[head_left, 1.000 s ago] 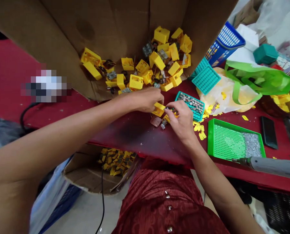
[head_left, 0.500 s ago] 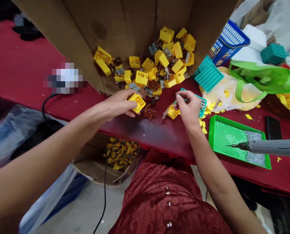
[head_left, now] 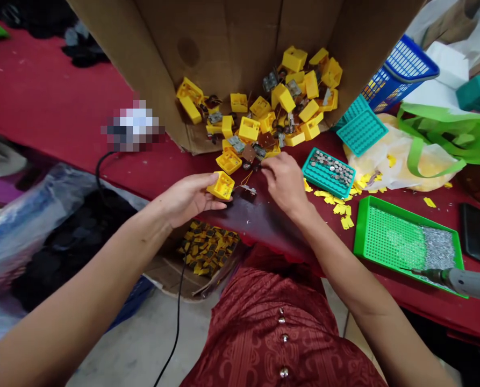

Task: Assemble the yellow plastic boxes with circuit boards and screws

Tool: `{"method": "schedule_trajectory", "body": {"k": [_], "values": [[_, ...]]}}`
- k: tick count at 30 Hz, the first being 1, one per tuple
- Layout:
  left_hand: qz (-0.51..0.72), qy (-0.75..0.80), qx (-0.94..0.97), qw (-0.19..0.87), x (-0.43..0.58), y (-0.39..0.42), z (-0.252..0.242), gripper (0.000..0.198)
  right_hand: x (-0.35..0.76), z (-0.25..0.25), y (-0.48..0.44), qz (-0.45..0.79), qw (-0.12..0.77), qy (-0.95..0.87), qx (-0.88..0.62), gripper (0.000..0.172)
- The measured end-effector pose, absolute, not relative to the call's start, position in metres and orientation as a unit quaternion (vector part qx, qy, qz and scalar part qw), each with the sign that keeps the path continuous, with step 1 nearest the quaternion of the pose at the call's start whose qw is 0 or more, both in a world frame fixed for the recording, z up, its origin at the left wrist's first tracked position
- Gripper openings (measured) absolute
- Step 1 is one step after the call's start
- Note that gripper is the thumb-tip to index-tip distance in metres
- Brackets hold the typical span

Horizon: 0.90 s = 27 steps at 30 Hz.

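Note:
My left hand [head_left: 193, 199] grips a small open yellow plastic housing [head_left: 222, 185] between thumb and fingers, its hollow side showing. Thin orange wires and a small circuit board with silvery parts [head_left: 248, 190] lie just right of it. Over the table, my right hand [head_left: 285, 180] has its fingers curled together near dark parts at the heap's front edge; whatever they hold is hidden. Another yellow housing [head_left: 229, 161] lies just behind my left hand. Beyond is a heap of yellow housings [head_left: 249, 129] with wired boards in a cardboard box [head_left: 240, 48].
Right of my hands sit a teal tray of button cells [head_left: 324, 183], loose yellow pieces [head_left: 338, 204], a green tray of screws [head_left: 409, 242], an electric screwdriver [head_left: 465, 282] and a phone [head_left: 477, 232]. A blue basket [head_left: 401, 64] stands behind. Below the table edge is a filled carton [head_left: 209, 250].
My right hand has moved left, away from the teal tray toward the heap. The yellow housing beside it earlier no longer shows there. The view has shifted left.

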<state>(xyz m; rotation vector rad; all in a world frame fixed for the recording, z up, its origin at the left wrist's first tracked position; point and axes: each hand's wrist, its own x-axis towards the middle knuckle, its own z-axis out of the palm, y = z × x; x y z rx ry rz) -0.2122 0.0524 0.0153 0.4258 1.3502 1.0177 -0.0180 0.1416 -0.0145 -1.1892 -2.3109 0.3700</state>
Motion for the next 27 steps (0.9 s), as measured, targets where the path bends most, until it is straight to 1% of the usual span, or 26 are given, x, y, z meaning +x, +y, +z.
{"method": "schedule_trajectory", "body": {"k": [3, 6, 9, 12, 16, 18, 20, 23, 25, 27], "values": [[0.457, 0.582, 0.187, 0.646, -0.212, 0.05, 0.015, 0.016, -0.041, -0.024, 0.148, 0.104, 0.175, -0.871, -0.446, 0.03], [0.463, 0.57, 0.199, 0.648, -0.212, 0.046, 0.017, 0.016, -0.049, -0.024, 0.15, 0.093, 0.152, -0.879, -0.442, 0.029], [0.459, 0.565, 0.208, 0.653, -0.21, 0.04, 0.02, 0.021, -0.04, -0.014, 0.139, 0.112, 0.169, -0.879, -0.432, 0.024], [0.446, 0.558, 0.22, 0.664, -0.201, 0.03, 0.021, 0.029, -0.019, 0.0, 0.121, 0.16, 0.197, -0.866, -0.431, 0.019], [0.437, 0.528, 0.221, 0.694, -0.18, 0.015, 0.019, 0.039, 0.021, 0.006, 0.101, 0.289, 0.268, -0.796, -0.46, 0.01], [0.434, 0.516, 0.214, 0.707, -0.168, 0.009, 0.016, 0.044, 0.041, 0.001, 0.092, 0.35, 0.27, -0.748, -0.496, 0.009], [0.427, 0.519, 0.217, 0.708, -0.157, 0.006, 0.012, 0.046, 0.057, -0.007, 0.083, 0.382, 0.254, -0.712, -0.532, 0.01], [0.419, 0.565, 0.26, 0.661, -0.142, 0.005, 0.007, 0.043, 0.072, -0.019, 0.071, 0.358, 0.241, -0.714, -0.551, 0.011], [0.41, 0.598, 0.298, 0.621, -0.133, 0.005, 0.004, 0.042, 0.076, -0.023, 0.065, 0.299, 0.25, -0.742, -0.546, 0.012], [0.402, 0.617, 0.309, 0.602, -0.127, 0.005, 0.003, 0.045, 0.079, -0.026, 0.06, 0.239, 0.268, -0.762, -0.538, 0.012]]}}
